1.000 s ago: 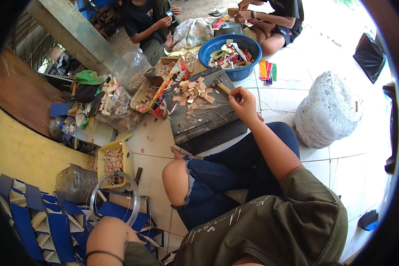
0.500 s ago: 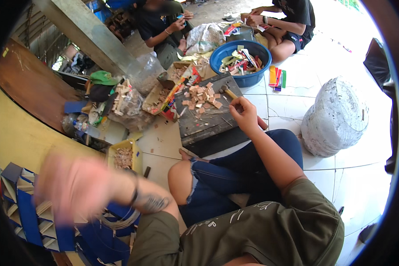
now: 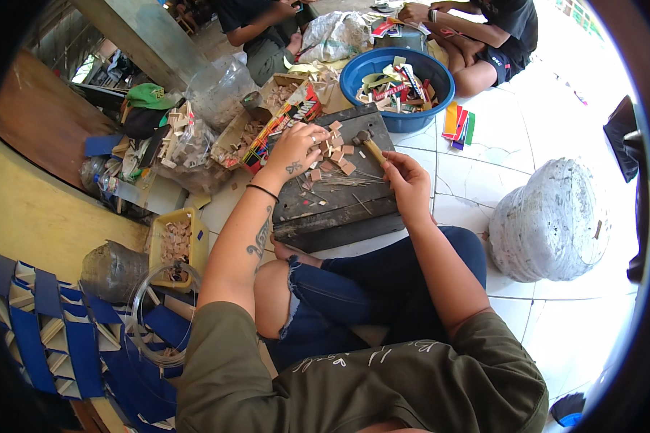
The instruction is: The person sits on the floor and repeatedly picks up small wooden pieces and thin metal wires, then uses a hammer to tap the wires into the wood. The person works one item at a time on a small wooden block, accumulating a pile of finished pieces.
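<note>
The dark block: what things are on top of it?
Small brown pieces and thin strands lie on the dark block; the right hand holds a hammer over it. Whatever lies beneath the left hand is covered.

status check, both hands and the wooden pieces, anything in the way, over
Left hand at wooden pieces, grip unclear. Right hand gripping hammer. Pieces loosely heaped on dark block; thin strands lie alongside.

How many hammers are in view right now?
1: a hammer, handle in the right hand, head over the dark block. Others may be hidden.
</note>
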Action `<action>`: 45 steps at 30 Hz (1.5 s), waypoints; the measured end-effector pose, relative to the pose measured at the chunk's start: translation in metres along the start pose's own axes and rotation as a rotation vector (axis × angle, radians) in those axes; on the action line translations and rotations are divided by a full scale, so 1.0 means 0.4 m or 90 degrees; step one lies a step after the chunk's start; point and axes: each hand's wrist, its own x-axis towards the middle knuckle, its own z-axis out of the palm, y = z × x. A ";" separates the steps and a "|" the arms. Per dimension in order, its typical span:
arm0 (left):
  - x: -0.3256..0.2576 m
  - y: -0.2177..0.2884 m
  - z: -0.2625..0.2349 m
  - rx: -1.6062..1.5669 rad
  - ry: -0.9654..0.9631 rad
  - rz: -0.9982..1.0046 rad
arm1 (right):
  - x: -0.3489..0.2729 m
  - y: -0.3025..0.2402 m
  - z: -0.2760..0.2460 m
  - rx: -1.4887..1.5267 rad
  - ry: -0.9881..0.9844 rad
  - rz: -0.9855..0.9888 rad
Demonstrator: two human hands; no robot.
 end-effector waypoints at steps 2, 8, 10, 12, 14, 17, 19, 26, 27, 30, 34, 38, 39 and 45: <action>0.004 -0.004 0.009 -0.002 -0.019 0.034 | -0.001 0.001 -0.002 -0.005 -0.017 -0.007; 0.012 -0.002 0.024 0.069 -0.040 0.049 | -0.004 -0.003 0.003 -0.005 -0.020 0.002; 0.016 -0.003 0.026 0.146 -0.053 0.038 | -0.006 -0.006 0.005 -0.007 -0.012 0.011; 0.007 0.005 0.020 0.146 0.043 0.080 | -0.010 -0.010 0.008 -0.013 -0.010 0.018; -0.015 0.030 0.012 0.097 0.108 0.060 | -0.012 -0.015 0.011 -0.024 -0.010 0.025; -0.085 0.109 0.009 -0.044 0.161 -0.093 | -0.016 -0.015 0.018 0.011 -0.028 0.027; -0.143 0.189 0.033 -0.183 0.164 -0.240 | -0.021 -0.010 0.019 -0.010 -0.068 0.048; -0.228 0.310 0.111 -0.223 0.277 -0.307 | -0.053 0.006 0.039 -0.202 -0.172 -0.011; -0.231 0.306 0.112 -0.227 0.277 -0.295 | -0.059 0.005 0.044 -0.231 -0.175 -0.022; -0.236 0.294 0.108 -0.285 0.278 -0.261 | -0.070 0.003 0.064 -0.291 -0.186 -0.098; -0.239 0.286 0.106 -0.333 0.260 -0.254 | -0.081 -0.001 0.085 -0.338 -0.194 -0.157; -0.241 0.280 0.104 -0.362 0.228 -0.303 | -0.084 -0.007 0.102 -0.372 -0.189 -0.259; -0.241 0.280 0.104 -0.371 0.227 -0.305 | -0.084 -0.009 0.103 -0.379 -0.186 -0.267; -0.239 0.278 0.101 -0.382 0.217 -0.306 | -0.077 -0.012 0.105 -0.395 -0.208 -0.273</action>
